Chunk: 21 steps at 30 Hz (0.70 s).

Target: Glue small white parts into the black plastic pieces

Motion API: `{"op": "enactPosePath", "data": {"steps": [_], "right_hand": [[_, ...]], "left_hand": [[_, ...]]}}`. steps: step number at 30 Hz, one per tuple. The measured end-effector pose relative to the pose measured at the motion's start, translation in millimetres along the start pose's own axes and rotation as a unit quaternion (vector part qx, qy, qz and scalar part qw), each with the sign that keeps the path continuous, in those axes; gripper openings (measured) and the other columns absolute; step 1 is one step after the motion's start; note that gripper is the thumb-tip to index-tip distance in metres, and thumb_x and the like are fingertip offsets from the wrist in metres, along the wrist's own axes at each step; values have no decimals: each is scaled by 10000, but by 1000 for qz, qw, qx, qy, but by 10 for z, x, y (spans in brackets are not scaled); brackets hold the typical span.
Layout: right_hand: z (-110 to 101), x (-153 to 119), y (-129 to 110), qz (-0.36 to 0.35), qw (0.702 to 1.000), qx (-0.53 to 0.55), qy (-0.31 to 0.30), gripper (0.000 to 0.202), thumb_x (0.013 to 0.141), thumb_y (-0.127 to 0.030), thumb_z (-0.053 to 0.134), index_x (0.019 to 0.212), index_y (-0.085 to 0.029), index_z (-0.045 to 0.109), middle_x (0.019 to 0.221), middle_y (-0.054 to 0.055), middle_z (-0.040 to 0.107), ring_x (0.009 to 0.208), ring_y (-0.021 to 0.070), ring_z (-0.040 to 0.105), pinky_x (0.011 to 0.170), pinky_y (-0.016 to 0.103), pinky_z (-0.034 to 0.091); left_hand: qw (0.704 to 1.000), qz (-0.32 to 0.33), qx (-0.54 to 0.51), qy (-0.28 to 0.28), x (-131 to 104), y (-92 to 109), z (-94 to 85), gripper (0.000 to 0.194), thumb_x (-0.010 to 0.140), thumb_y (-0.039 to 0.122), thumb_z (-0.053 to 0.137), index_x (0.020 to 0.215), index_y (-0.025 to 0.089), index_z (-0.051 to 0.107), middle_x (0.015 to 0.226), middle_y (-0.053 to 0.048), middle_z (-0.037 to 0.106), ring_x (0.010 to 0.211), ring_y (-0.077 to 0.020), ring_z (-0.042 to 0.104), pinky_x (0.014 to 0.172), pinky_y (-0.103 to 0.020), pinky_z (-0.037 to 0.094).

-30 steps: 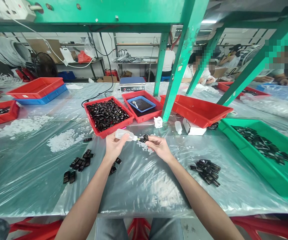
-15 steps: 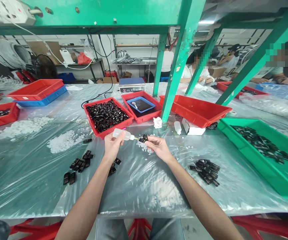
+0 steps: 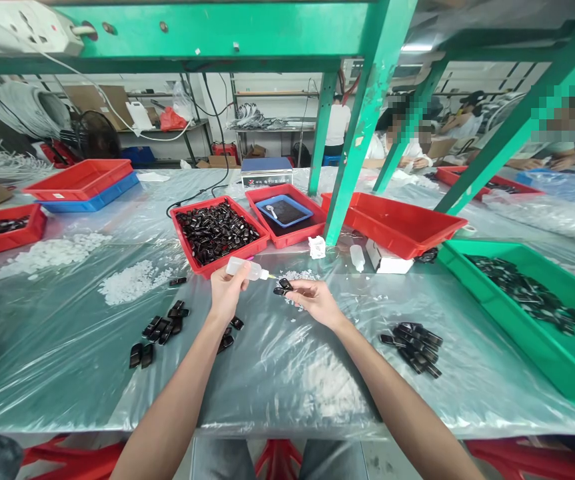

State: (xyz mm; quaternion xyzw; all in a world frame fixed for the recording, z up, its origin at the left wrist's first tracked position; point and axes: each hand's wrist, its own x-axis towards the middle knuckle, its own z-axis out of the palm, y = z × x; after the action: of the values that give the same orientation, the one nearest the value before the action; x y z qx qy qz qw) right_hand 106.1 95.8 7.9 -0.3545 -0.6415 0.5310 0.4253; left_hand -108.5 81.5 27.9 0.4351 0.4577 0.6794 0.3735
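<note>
My left hand (image 3: 228, 289) is closed round a translucent squeeze bottle (image 3: 248, 268), tipped on its side with its thin needle nozzle pointing right. The nozzle tip lies close to two small black glossy plastic parts (image 3: 282, 287) pinched in the fingers of my right hand (image 3: 316, 300). Whether the tip touches them I cannot tell. Beneath and behind the right fingers small white pieces (image 3: 298, 275) are scattered on the plastic-covered table. Loose black parts lie in a group (image 3: 166, 323) left of my left arm, and a heap of them (image 3: 414, 348) is at the right.
A red tray of black parts (image 3: 266, 241) stands beyond my left hand, beside a red tray with a small blue tray (image 3: 287, 199). A green post (image 3: 352, 153) rises behind my right hand. At the right is a green bin (image 3: 492, 313). Co-workers sit across the table.
The black parts in my right hand have turned and come slightly lower and left, away from the nozzle tip. My left hand keeps hold of the bottle. The whole view has shifted slightly.
</note>
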Motion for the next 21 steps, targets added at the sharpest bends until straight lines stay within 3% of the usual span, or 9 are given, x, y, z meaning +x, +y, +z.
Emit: {"op": "enactPosePath", "data": {"steps": [9, 21], "right_hand": [[12, -31, 0, -3, 999, -53, -5, 339, 761, -480, 780, 941, -194, 805, 895, 65, 767, 536, 117, 502, 520, 275, 434], [9, -39, -8, -4, 999, -44, -8, 346, 751, -487, 790, 948, -203, 809, 932, 70, 767, 530, 116, 499, 506, 275, 413]], "left_hand": [[995, 19, 84, -42, -12, 78, -42, 425, 776, 494, 734, 565, 142, 624, 468, 31, 430, 454, -75, 354, 452, -222, 258], [994, 14, 89, -64, -5, 79, -32, 416, 769, 505, 736, 583, 141, 665, 451, 33, 426, 433, -78, 353, 441, -224, 262]]}}
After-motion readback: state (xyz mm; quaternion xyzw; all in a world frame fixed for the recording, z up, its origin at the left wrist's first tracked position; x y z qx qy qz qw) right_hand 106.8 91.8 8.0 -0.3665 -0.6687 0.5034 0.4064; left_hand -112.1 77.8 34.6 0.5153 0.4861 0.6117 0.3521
